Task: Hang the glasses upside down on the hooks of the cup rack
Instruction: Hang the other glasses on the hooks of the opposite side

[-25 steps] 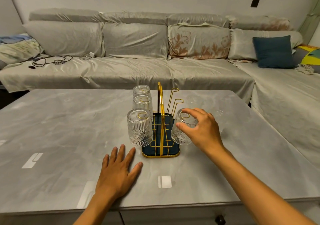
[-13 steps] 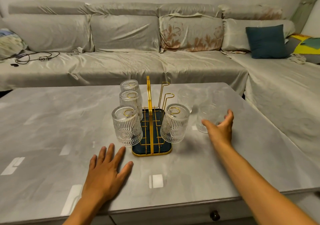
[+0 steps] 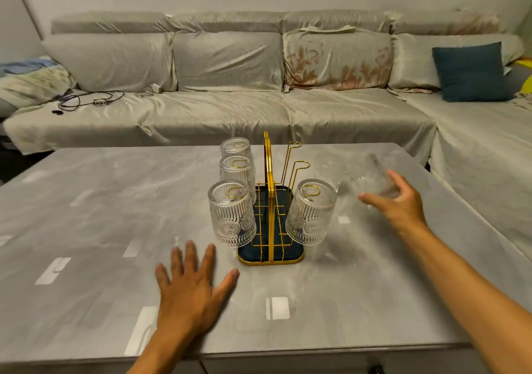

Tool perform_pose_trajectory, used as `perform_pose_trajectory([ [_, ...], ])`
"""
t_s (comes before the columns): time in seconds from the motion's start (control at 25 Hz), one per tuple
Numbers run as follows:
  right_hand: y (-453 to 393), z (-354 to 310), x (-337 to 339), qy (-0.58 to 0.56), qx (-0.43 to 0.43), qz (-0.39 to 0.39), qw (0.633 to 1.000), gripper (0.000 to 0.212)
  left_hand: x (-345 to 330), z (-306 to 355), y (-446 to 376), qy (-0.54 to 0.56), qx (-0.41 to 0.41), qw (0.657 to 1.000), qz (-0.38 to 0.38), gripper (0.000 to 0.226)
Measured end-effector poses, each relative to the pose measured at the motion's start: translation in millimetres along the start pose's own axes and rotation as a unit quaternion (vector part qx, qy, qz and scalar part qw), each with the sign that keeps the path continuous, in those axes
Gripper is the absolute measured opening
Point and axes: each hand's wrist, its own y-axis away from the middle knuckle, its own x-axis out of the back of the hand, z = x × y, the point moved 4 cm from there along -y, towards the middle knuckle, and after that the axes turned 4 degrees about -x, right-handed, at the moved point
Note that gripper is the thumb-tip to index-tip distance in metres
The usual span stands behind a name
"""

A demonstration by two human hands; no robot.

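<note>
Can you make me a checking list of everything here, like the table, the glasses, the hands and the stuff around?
Surface: grey marble-look table, shiny with light reflections.
Job's things: gold cup rack holds four hung glasses, three on its left, one on its right; two right hooks bare; one loose glass stands on the table; another glass, blurred, at the right hand.
Clutter: nothing seen.
Hands: left hand flat on the table; right hand around the blurred glass, grip unclear.
Cables: black cable on the sofa.
Surroundings: covered sofa, blue cushion.

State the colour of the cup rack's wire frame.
Gold; the cup rack frame shows best in the head view, above a dark tray.
</note>
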Motion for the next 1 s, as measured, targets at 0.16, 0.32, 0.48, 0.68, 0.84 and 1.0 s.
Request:
perform_pose_trajectory([
  [0.16, -5.6, -84.2, 27.6, -0.076, 0.068, 0.006, 0.995, 0.076, 1.9, -0.3, 2.5, 0.003, 0.032, 0.999, -0.016, 0.099],
  [0.32, -1.8, -152.1, 18.1, -0.043, 0.117, 0.022, 0.992, 0.061, 0.9, -2.1, 0.0, 0.002, 0.025, 0.999, -0.042, 0.097],
  [0.48, 3.8, -179.2, -9.8, 0.040, 0.172, 0.011, 0.984, 0.052, 0.2, -2.5, 0.9, 0.002, 0.030, 0.999, -0.030, 0.096],
  [0.68, 9.2, -170.4, -44.2, 0.104, 0.195, -0.051, 0.974, 0.044, 0.2, -1.8, 0.5, -0.001, 0.034, 0.999, -0.022, 0.096],
  [0.84, 13.3, -161.1, -65.9, 0.146, 0.197, -0.094, 0.965, 0.042, 0.9, -0.6, 1.9, -0.005, 0.032, 0.999, -0.018, 0.095],
  [1.0, 15.7, -151.4, -83.0, 0.194, 0.182, -0.113, 0.957, 0.040, -0.3, -1.9, 1.2, -0.001, 0.032, 0.999, -0.019, 0.094],
])
